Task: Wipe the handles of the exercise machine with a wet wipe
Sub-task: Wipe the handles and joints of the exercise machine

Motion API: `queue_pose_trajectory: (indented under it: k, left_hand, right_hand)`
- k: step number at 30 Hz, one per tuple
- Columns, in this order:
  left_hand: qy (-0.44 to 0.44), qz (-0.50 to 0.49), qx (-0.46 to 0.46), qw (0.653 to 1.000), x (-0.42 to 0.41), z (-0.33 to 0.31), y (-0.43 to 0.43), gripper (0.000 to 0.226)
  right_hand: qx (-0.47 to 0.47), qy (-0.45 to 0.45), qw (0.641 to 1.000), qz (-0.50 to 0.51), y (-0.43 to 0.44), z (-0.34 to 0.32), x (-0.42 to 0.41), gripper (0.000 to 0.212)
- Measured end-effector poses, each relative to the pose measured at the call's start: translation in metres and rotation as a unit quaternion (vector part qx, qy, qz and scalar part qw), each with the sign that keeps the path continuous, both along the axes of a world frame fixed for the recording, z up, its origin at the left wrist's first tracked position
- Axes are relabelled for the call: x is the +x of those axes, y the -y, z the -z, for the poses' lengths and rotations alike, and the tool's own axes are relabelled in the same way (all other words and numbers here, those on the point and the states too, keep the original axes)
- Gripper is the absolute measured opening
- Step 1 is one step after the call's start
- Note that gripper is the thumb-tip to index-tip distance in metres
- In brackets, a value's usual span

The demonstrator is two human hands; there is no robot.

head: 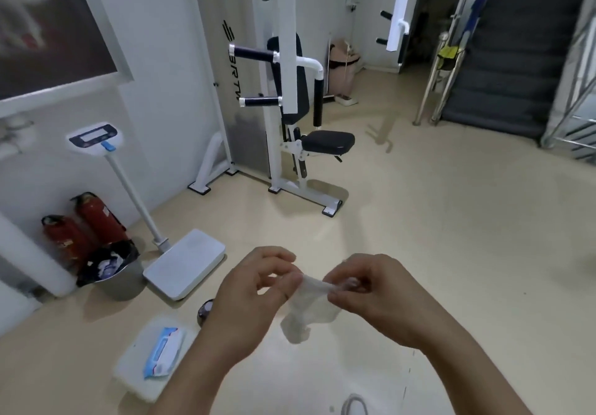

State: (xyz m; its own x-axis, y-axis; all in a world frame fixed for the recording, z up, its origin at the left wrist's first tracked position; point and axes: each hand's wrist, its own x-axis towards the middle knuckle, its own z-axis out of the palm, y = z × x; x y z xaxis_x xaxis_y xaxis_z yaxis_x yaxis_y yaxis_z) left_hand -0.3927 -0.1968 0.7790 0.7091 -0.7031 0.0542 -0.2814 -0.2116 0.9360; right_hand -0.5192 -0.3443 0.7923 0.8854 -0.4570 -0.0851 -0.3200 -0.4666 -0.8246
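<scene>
Head view puts both my hands well short of the machine (287, 59), with open floor between us. My left hand (254, 289) pinches one top corner of the wipe (306, 311) and my right hand (371, 295) pinches the other. The sheet is drawn taut along its upper edge and sags crumpled below.

I judge the step in hand to be opening the wipe out, with no wiping begun. The handles (253, 52) are black sleeves on the machine. Two stick out sideways from its white post, and one hangs upright beside its backrest.

To do this well I would draw my hands apart gently, since a thin wet sheet tears if jerked. I would then let the lower half fall open and fold it once into a pad for one palm. At the machine I would wrap that pad round each sleeve and run it end to end, turning to a fresh face between handles. The pack (164, 356) lies far on my side of the machine, should one sheet not be enough.
</scene>
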Motion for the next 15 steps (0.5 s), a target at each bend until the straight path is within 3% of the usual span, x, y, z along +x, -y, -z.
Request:
queue_pose_trajectory:
  k: [3, 5, 9, 12, 15]
  left_hand:
    - [-0.11, 0.027, -0.053, 0.992, 0.024, 0.002, 0.056, 0.02]
    - [-0.189, 0.014, -0.103, 0.976, 0.04, 0.007, 0.099, 0.019]
    - [-0.347, -0.03, -0.213, 0.913, 0.072, 0.008, 0.183, 0.006]
    - [-0.319, -0.052, -0.218, 0.921, 0.097, 0.001, 0.236, 0.01]
    - [-0.223, -0.068, -0.186, 0.954, 0.121, -0.007, 0.281, 0.018]
  right_hand:
    - [0.041, 0.053, 0.998, 0.006, 0.066, 0.012, 0.025, 0.008]
    - [0.156, 0.094, 0.983, 0.018, 0.113, 0.012, 0.045, 0.004]
    - [0.433, 0.142, 0.89, 0.026, 0.189, 0.004, 0.095, 0.021]
    - [0.525, 0.187, 0.821, 0.122, 0.231, 0.003, 0.138, 0.011]
    - [0.475, 0.219, 0.833, 0.178, 0.266, 0.009, 0.172, 0.006]
